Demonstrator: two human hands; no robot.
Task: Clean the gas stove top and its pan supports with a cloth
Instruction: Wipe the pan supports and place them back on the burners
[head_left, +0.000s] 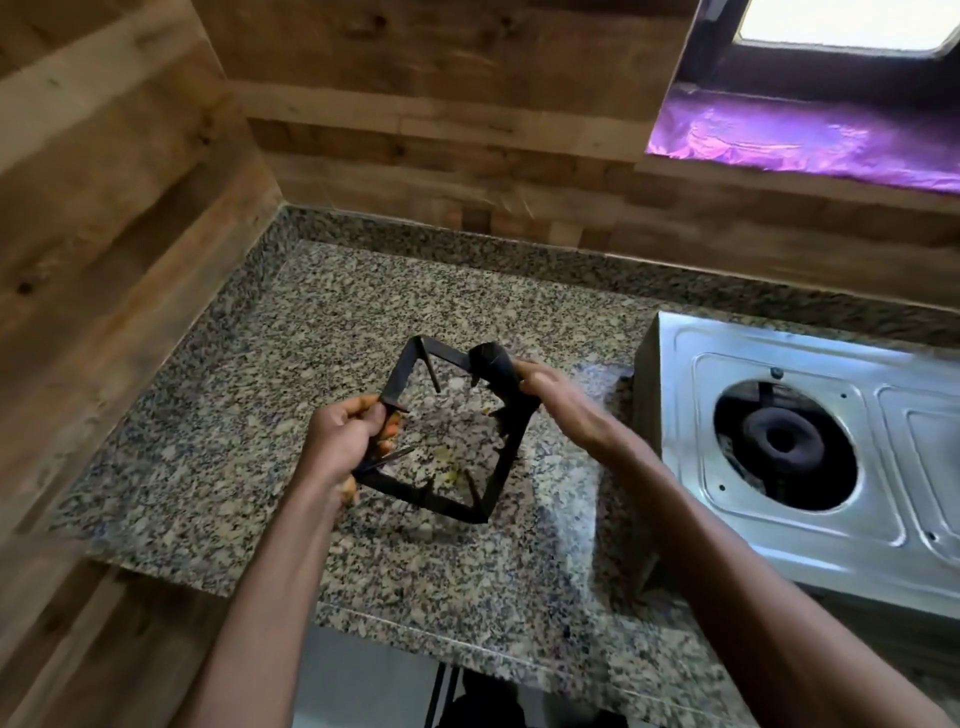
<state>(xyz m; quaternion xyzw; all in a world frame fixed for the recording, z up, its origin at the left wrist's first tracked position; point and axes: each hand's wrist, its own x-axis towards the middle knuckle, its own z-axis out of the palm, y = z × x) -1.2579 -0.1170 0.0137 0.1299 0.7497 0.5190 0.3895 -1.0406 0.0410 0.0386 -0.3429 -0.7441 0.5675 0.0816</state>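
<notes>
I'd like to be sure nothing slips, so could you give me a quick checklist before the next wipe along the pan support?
1. Left hand grips the pan support by its left corner: ok.
2. Right hand presses the dark cloth on the frame's far right corner: ok.
3. Support held above the granite counter: ok.
4. Yellowish crumbs on the counter underneath: not ok.
5. Burner uncovered on the stove: ok.
6. Frame clean: cannot tell, blurred.
</notes>
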